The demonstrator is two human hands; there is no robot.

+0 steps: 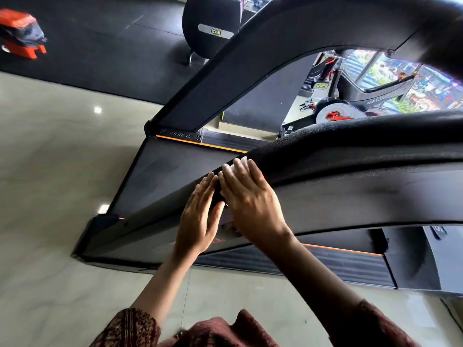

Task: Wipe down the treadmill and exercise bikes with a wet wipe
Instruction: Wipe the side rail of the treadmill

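Note:
A black treadmill fills the middle of the view, its near handrail (350,146) running from lower left to right. My right hand (250,196) lies flat on that rail with straight fingers, pressing a white wet wipe (241,162) whose edge shows past the fingertips. My left hand (200,216) rests beside it on the rail's near side, fingers straight, holding nothing. The belt deck (170,176) lies below the rail. The far handrail (250,63) arches across the top.
An exercise bike (350,106) with a silver flywheel stands beyond the treadmill at the right. A black padded seat (210,28) is at the top centre. An orange and black machine (20,33) sits at the top left. Glossy pale floor tiles (62,171) lie to the left.

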